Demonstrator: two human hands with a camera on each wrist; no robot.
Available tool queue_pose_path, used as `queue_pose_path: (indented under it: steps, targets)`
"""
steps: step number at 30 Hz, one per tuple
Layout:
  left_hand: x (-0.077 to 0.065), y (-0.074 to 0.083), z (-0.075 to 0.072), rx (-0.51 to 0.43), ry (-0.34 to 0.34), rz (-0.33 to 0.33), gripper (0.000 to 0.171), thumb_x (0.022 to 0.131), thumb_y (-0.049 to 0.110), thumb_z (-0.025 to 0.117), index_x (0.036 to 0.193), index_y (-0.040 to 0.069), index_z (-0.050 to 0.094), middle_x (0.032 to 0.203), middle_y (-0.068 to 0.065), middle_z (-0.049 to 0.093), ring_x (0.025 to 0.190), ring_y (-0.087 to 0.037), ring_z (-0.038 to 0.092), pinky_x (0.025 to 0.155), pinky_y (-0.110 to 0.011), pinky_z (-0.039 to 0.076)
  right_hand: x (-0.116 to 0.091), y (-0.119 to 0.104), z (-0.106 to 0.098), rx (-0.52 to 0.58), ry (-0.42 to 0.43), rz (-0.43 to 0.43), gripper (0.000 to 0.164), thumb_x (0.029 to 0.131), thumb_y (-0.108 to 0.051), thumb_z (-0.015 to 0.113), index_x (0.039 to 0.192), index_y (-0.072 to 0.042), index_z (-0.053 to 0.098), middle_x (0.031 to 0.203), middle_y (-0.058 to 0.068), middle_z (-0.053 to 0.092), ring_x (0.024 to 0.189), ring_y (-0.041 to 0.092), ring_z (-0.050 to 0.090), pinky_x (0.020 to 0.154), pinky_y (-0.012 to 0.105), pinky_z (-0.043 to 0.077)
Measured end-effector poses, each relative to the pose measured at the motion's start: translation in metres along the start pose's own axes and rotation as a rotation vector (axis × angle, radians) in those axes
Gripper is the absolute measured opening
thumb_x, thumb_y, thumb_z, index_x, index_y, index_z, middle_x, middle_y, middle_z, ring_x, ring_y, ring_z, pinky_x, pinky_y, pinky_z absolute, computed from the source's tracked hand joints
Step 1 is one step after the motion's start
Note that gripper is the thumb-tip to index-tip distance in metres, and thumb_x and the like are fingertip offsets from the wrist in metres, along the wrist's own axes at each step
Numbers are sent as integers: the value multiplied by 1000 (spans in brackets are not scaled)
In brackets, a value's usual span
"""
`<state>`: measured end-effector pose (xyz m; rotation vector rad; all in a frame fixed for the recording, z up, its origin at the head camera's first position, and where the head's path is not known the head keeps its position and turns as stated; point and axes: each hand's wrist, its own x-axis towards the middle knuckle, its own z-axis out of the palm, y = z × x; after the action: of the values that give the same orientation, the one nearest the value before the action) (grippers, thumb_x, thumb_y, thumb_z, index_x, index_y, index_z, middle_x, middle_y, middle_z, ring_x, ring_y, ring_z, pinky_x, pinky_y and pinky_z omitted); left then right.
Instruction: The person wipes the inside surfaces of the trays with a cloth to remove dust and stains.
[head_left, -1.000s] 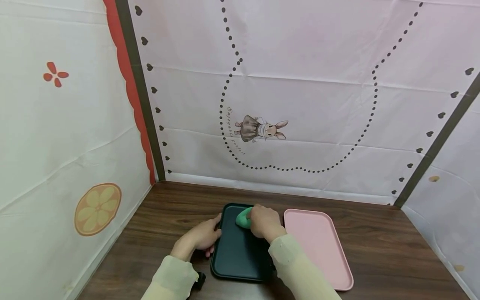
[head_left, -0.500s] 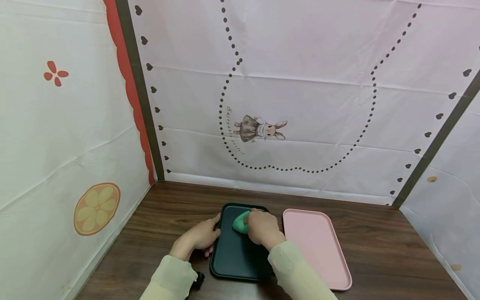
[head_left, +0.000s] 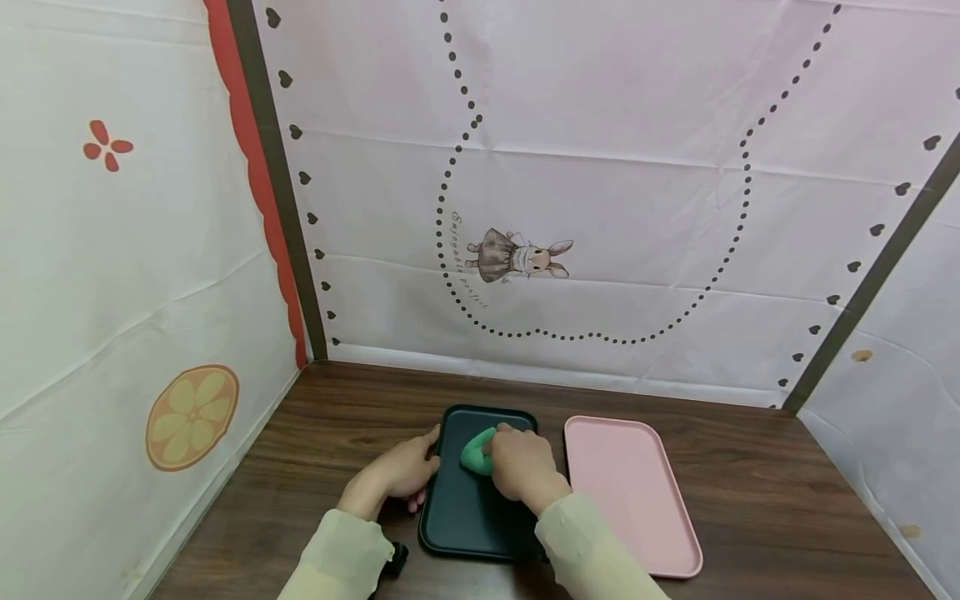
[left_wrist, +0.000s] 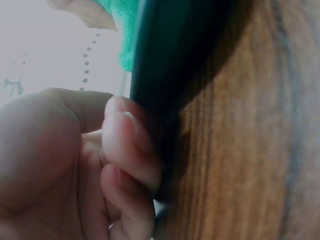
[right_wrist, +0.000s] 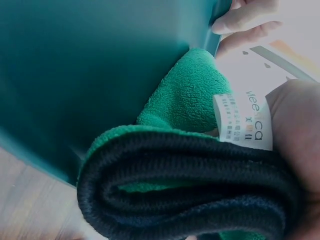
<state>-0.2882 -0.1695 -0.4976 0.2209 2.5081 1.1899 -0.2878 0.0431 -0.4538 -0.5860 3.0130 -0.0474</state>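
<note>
A dark green tray (head_left: 477,521) lies on the wooden table, its long sides running away from me. My left hand (head_left: 401,469) grips its left edge; in the left wrist view the fingertips (left_wrist: 132,145) curl against the side of the rim. My right hand (head_left: 522,464) holds a folded green cleaning cloth (head_left: 477,452) against the tray's upper part. Up close in the right wrist view, the cloth (right_wrist: 187,95) is fuzzy, with a dark stitched border and a white printed label (right_wrist: 245,120). The palm hides part of the cloth.
A pink tray (head_left: 632,492) lies just right of the green one, partly behind my right sleeve (head_left: 592,546). Patterned white sheets (head_left: 600,208) stand behind the table and at both sides. A small black object (head_left: 395,560) is by my left cuff.
My right hand has slid the cloth a short way left and toward me over the tray. The left hand keeps its place at the edge.
</note>
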Motion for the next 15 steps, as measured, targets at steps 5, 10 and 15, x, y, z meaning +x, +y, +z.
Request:
queue_pose_path:
  steps: [5, 10, 15]
  targets:
    - [1, -1, -1, 3, 0, -3, 64, 110, 18, 48, 167, 9, 19, 55, -9, 61, 40, -17, 55, 47, -36, 55, -4, -3, 2, -1, -4, 6, 35, 99, -15, 67, 129, -31, 75, 133, 1, 66, 102, 34, 67, 78, 46, 60]
    - [1, -1, 0, -12, -1, 3, 64, 109, 17, 48, 166, 9, 19, 54, -8, 60, 40, -16, 55, 45, -35, 54, -10, -6, 4, -15, 18, -8, 34, 98, -15, 70, 127, -31, 76, 130, 2, 66, 91, 31, 65, 73, 44, 60]
    - [1, 0, 1, -17, 0, 4, 64, 109, 17, 47, 166, 9, 20, 54, -8, 60, 40, -15, 55, 45, -34, 54, -14, -8, 7, -37, 43, -28, 33, 95, -15, 72, 124, -31, 78, 124, 2, 68, 83, 29, 62, 67, 42, 59]
